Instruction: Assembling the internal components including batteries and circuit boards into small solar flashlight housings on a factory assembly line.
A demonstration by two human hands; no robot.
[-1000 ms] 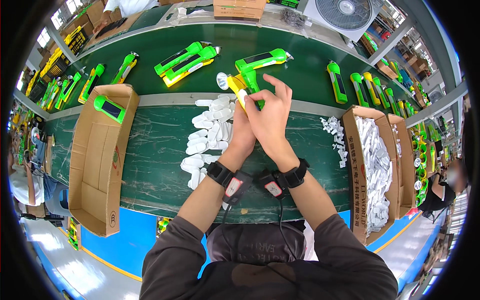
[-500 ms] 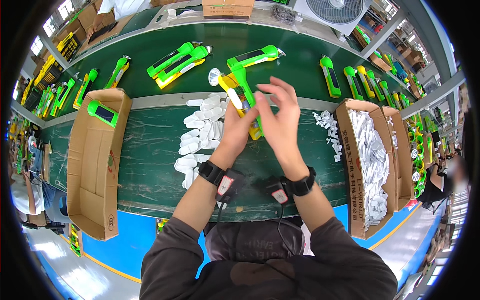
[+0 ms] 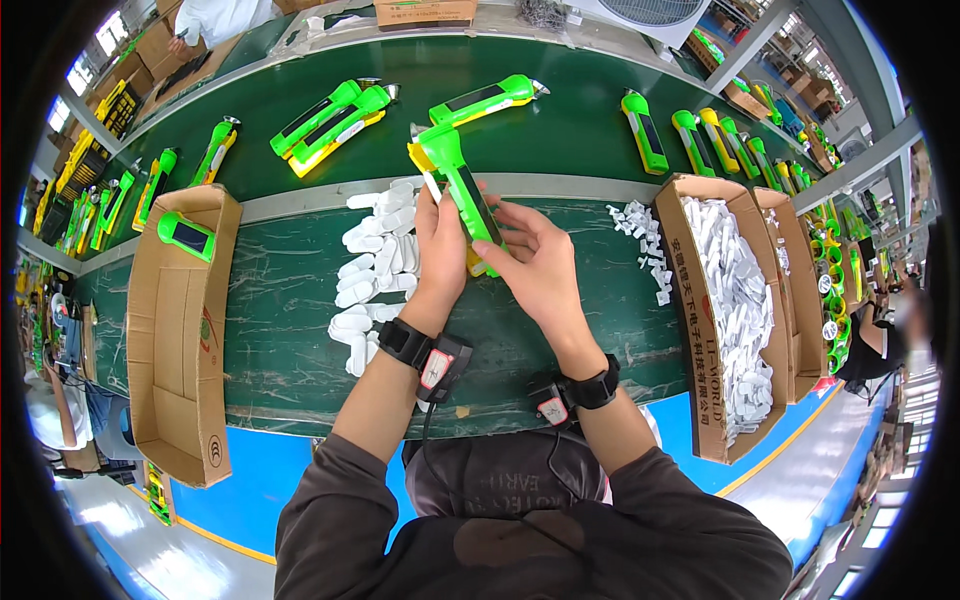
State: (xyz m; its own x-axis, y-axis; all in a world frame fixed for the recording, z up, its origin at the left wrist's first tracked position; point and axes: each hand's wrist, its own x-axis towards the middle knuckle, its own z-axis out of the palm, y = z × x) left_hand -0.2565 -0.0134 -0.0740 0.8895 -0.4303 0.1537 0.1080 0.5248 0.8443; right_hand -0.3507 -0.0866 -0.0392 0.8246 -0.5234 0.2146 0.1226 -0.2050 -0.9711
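Observation:
A green and yellow flashlight (image 3: pixel 455 178) is between my two hands above the workbench, its head pointing away from me. Fingers of my left hand (image 3: pixel 438 250) wrap its left side. At the lower right end my right hand (image 3: pixel 541 262) grips it, thumb on the green shell and fingers curled at the side. The green shell lies over the yellow part, and a white piece shows along the left edge. Beside my left hand spreads a pile of white oval plastic pieces (image 3: pixel 378 262).
More flashlights (image 3: pixel 340 125) lie on the green belt beyond the bench. One flashlight (image 3: pixel 187 236) sits in the cardboard box (image 3: pixel 160 350) on the left. To the right, another cardboard box (image 3: pixel 707 400) holds small white parts (image 3: pixel 735 320), with several loose parts (image 3: pixel 642 240) beside it.
The flashlight's green shell has swung down over the yellow part, covering the exposed inside. My right hand has gone from spread fingers to a grip on its lower end.

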